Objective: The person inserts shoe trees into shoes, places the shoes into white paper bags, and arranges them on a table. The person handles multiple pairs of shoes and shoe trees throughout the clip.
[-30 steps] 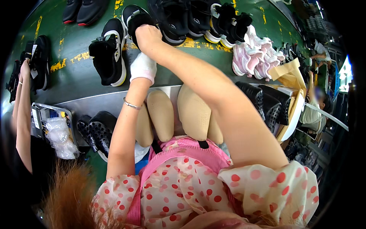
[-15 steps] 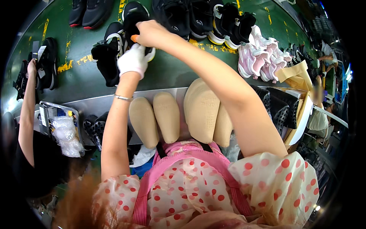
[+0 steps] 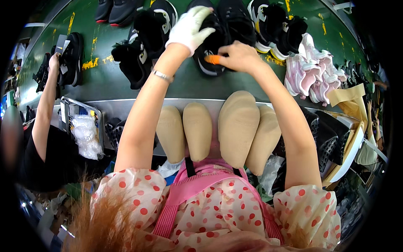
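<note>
A black sneaker (image 3: 209,47) lies on the green surface under my two hands, its heel toward me. My left hand (image 3: 189,31), in a white glove, reaches over its upper with the fingers stretched out and the thumb apart. At the heel is my bare right hand (image 3: 241,58); an orange finger cover (image 3: 213,59) on one digit lies over the heel opening. The other right fingers are partly bent beside the shoe, apart from that digit. A second black shoe (image 3: 237,23) stands just right of it. Left of my gloved hand are more black shoes (image 3: 133,63).
Black-and-white sneakers (image 3: 289,35) and pink-and-white shoes (image 3: 308,71) stand to the right. Beige shoe forms (image 3: 239,122) line the near metal edge. On the left, a co-worker's hand (image 3: 54,62) is at dark shoes, above a tray with plastic-wrapped items (image 3: 86,132). Brown paper (image 3: 348,96) lies right.
Both hands have left the black shoes on the left and moved right to another black sneaker. The left hand has opened out over it. The whole view has shifted slightly.
</note>
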`<action>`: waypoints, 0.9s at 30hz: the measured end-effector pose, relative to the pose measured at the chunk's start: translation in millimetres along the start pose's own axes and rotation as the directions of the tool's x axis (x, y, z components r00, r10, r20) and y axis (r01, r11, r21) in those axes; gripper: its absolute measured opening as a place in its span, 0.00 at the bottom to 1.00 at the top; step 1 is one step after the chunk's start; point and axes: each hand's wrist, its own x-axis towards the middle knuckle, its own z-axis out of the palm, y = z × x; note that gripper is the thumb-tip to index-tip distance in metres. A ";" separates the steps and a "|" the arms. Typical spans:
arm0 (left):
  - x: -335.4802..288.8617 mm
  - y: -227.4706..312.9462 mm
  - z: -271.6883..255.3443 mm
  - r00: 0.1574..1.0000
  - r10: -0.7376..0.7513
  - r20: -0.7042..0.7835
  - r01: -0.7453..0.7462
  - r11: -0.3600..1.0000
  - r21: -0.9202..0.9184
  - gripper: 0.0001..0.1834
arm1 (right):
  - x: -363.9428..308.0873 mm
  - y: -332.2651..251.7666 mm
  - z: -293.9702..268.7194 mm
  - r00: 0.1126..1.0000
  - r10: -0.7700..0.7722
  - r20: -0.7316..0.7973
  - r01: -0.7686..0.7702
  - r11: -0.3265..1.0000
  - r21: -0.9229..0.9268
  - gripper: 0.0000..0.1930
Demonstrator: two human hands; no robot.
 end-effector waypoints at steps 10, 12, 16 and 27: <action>-13.4 -39.4 5.0 0.933 -0.213 0.291 0.296 0.914 -0.277 0.25 | 44.5 19.1 25.3 0.515 -0.363 -0.777 0.374 0.910 -0.178 0.20; -13.0 -54.1 15.8 0.849 -0.428 0.308 0.526 0.737 -0.425 0.25 | 65.8 19.6 25.1 0.637 -0.280 -0.718 0.347 0.936 -0.057 0.15; -7.7 -61.2 28.2 0.932 -0.311 0.183 0.360 0.850 -0.386 0.18 | 68.2 11.3 2.6 0.808 -0.137 -0.573 0.308 0.927 0.214 0.10; -6.5 -84.9 43.0 0.983 -0.128 0.128 0.151 0.969 -0.197 0.15 | 87.0 10.6 10.0 0.823 -0.076 -0.563 0.356 0.842 0.406 0.09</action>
